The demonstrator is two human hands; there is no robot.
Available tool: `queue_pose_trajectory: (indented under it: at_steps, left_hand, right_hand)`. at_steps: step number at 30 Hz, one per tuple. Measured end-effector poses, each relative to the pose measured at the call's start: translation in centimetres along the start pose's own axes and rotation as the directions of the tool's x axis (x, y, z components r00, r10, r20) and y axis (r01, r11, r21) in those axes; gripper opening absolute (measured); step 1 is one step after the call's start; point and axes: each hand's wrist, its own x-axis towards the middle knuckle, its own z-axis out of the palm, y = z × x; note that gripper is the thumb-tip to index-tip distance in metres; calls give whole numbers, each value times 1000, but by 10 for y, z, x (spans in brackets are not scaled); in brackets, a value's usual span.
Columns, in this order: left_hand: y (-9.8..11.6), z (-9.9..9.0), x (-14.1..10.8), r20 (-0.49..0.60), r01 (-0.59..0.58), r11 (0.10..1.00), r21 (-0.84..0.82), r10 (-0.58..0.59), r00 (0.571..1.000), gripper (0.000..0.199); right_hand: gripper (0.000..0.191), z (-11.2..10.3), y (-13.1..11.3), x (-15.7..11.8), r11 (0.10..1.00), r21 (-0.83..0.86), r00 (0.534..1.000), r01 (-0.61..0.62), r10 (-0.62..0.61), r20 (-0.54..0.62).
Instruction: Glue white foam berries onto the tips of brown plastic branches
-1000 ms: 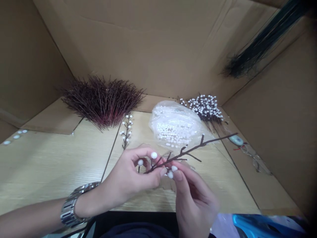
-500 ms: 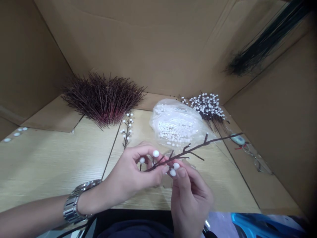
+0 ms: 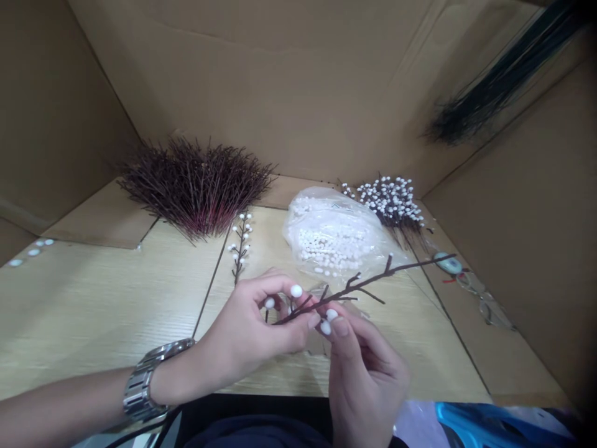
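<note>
Diagonally, brown twig (image 3: 364, 284) between left fingers (image 3: 273, 285)

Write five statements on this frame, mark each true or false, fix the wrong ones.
1. The left hand grips a forked brown twig. True.
2. The metal wristwatch is on the right wrist. False: the wristwatch is on the left wrist.
3. The clear plastic bag holds white beads. True.
4. The bundle of bare brown twigs lies right of the bag. False: the bundle is left of the bag.
5. The right hand is away from everything. False: the right hand's thumb is at two white beads beside the held twig.
</note>
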Motion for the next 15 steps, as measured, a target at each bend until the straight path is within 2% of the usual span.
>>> queue_pose_trajectory:
  at_steps: [5,8,10,12,14,15]
  left_hand:
    - [-1,1,0,-5,9,1000,5,-9,1000,13]
    - [-2,-1,1,9,13,1000,1,-13,1000,12]
    - [-3,-4,4,6,-2,1000,19,2,1000,12]
    - [-3,-7,7,-13,-22,999,41,23,1000,12]
    - [-3,-11,11,-29,-34,999,35,35,999,13]
    - [-3,-13,13,-32,-34,999,20,34,999,13]
  right_hand:
    - [15,2,-2,2,1000,-25,999,18,-17,31]
    - [20,-5,0,3,999,-39,997,18,-15,76]
    - [31,-16,4,11,999,-42,983,24,-16,184]
    - [44,-28,9,29,996,-83,943,37,-8,331]
    - [45,-38,17,57,967,-237,899,99,15,438]
    - [39,-39,21,74,921,-348,880,178,9,474]
